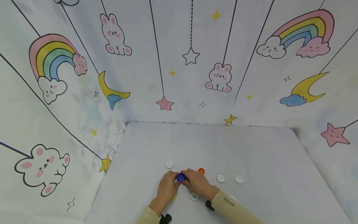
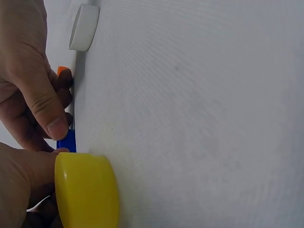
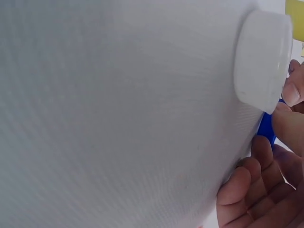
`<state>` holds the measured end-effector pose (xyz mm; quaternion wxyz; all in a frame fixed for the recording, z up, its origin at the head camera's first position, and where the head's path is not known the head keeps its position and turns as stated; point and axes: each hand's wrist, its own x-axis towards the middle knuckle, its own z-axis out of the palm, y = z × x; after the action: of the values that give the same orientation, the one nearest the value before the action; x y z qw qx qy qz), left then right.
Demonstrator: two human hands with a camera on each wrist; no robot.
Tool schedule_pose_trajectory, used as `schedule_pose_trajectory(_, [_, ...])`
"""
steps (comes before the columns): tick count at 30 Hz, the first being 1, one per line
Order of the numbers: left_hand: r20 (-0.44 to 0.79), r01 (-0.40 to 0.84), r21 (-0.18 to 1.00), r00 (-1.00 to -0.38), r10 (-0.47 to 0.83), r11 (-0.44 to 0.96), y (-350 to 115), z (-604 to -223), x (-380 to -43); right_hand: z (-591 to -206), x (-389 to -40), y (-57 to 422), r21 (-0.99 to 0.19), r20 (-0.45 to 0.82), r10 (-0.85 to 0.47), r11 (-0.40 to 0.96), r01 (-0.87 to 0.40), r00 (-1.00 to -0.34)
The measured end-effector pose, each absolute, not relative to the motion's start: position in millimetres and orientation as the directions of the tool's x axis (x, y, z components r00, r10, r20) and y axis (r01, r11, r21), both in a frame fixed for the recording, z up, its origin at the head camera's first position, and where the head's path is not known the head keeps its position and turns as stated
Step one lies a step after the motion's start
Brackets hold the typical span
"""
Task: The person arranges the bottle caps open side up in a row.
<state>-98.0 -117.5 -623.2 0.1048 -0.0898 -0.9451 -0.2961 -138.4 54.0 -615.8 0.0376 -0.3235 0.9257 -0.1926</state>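
A round blue bottle cap [image 1: 181, 177] is pinched between both hands at the middle of the table. On its left side the left hand [image 1: 167, 186] holds it with fingers and thumb. From the other side the right hand [image 1: 198, 184] grips it the same way. Both wrist views show the blue cap [image 2: 67, 141] low at the tabletop, partly covered by fingertips. A yellow cap [image 2: 88, 190] lies close to the left hand, mostly hidden in the head view. Just beyond the right hand is an orange cap [image 1: 201, 170]. A white cap [image 3: 262, 61] lies near the right wrist.
More white caps lie about: one behind the left hand [image 1: 169, 164], two to the right [image 1: 220, 178], and one partly under the right sleeve [image 1: 233, 198]. Black wrist devices [image 1: 165, 218] show at both sleeves. A patterned cloth backdrop [image 1: 179, 84] surrounds the white table [image 1: 268, 155].
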Motion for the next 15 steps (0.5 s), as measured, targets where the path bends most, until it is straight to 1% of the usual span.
schedule_pose_trajectory(9, [0.235, 0.220, 0.535, -0.966, 0.106, 0.816, -119.2, -623.9, -97.3, -615.1, -138.8, 54.0, -0.395, 0.031, -0.608, 0.722, -0.568, -0.793])
schedule_pose_trajectory(15, [0.216, 0.192, 0.534, -0.973, 0.087, 0.823, -124.3, -620.2, -95.0, -609.0, -139.0, 55.0, -0.444, -0.026, -0.556, 0.751, -0.489, -0.831])
